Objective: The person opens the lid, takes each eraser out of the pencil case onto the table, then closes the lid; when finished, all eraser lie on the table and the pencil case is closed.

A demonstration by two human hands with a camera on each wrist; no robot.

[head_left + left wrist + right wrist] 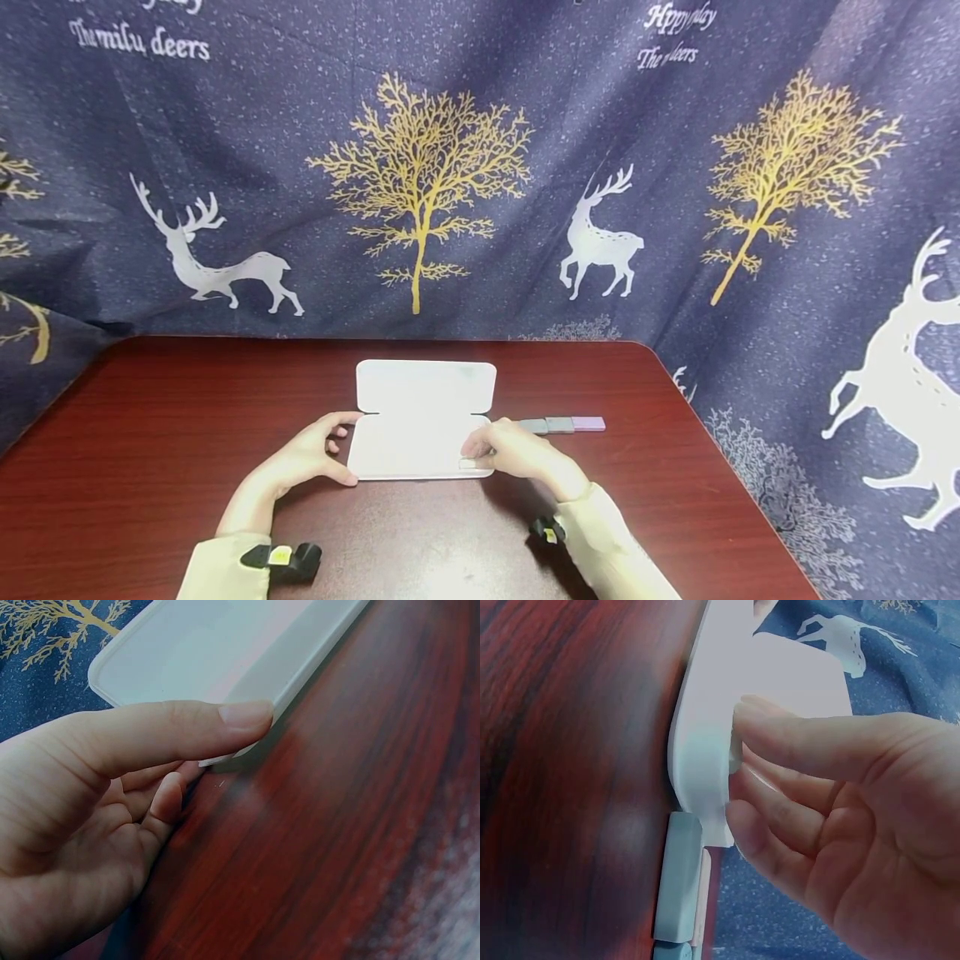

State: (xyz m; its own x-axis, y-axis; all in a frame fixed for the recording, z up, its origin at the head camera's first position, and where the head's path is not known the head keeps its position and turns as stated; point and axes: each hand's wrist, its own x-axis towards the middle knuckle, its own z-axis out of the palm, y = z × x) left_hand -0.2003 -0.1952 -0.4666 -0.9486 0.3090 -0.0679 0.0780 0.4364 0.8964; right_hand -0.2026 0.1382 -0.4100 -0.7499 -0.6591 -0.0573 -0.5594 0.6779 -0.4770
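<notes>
A white hinged case (408, 446) lies on the table with its lid (426, 386) raised at the back. My left hand (303, 454) grips the case's left end, with the thumb along the front corner and the index finger at the back corner. At the right end my right hand (521, 452) pinches a small pale object (736, 754) between thumb and fingertips, over the case's inside. Most of that object is hidden by the fingers. The left wrist view shows the left thumb (225, 720) lying on the case's rim.
Just right of the case, grey-green blocky pieces (558, 425) and a lilac one (588, 423) lie in a row on the dark red wooden table (675, 500). A blue cloth (480, 167) with deer and trees hangs behind the table.
</notes>
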